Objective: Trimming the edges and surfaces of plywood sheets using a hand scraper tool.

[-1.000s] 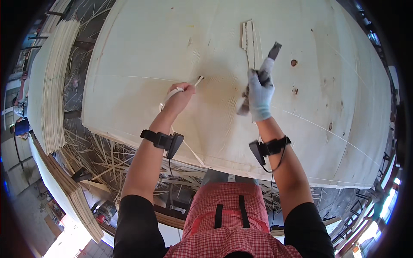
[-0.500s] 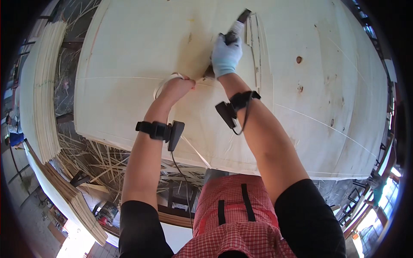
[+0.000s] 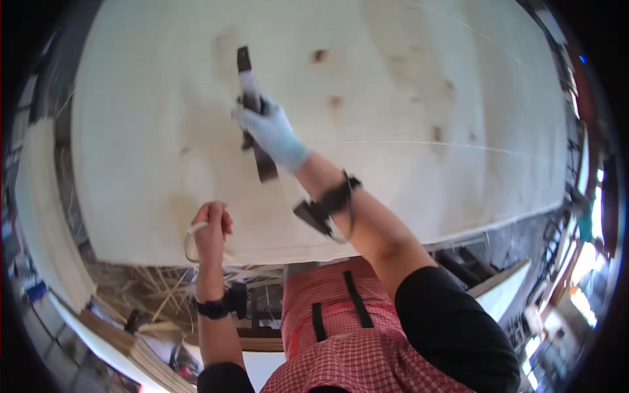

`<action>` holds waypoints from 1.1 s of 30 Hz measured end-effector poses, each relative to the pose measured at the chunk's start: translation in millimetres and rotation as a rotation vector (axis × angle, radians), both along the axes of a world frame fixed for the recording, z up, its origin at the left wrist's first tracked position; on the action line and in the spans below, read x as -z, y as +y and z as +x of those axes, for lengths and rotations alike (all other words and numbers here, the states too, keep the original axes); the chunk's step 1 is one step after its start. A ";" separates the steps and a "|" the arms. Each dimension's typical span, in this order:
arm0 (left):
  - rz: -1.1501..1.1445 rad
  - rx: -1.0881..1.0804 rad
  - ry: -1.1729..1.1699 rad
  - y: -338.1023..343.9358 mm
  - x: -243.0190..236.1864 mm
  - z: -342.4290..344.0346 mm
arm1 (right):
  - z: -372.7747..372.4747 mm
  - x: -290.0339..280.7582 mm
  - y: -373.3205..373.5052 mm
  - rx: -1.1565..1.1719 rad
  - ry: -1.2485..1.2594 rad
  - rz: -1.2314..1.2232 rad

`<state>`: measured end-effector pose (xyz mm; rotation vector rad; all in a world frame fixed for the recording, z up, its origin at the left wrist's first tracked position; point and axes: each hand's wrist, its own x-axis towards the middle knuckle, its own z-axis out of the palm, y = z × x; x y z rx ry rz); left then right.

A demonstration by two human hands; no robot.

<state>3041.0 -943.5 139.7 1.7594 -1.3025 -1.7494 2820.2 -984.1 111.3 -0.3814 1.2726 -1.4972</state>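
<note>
Currently, right grip (image 3: 267, 128), pale-gloved, wrapped closed round a dark flat tool (image 3: 266, 168); one end juts out beyond the grip, the other emerges on its near side. Both over the pale wood sheet (image 3: 393, 183); blurred, cannot tell if the tool touches it. Left grip (image 3: 213, 226) bare, nearer the body and left of the right one, fingers curled in on a white strip (image 3: 198, 226) that bows out in a loop at its left side. Dark knots (image 3: 319, 56) beyond and right of the right grip. Splintered scraps (image 3: 157, 281) nearer and left of the left grip, past the sheet's edge. Red checked apron (image 3: 341, 308) nearer and right of it.
</note>
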 end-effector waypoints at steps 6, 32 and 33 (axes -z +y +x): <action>0.039 0.370 0.205 135.8 45.0 -215.0 | -179.5 -17.8 234.4 0.352 -0.064 0.208; 0.989 0.433 0.922 128.0 10.9 -512.4 | -436.6 38.1 274.1 1.006 0.478 0.442; 0.763 0.556 0.722 132.8 -3.3 -507.9 | -438.0 35.3 275.3 0.984 0.388 0.409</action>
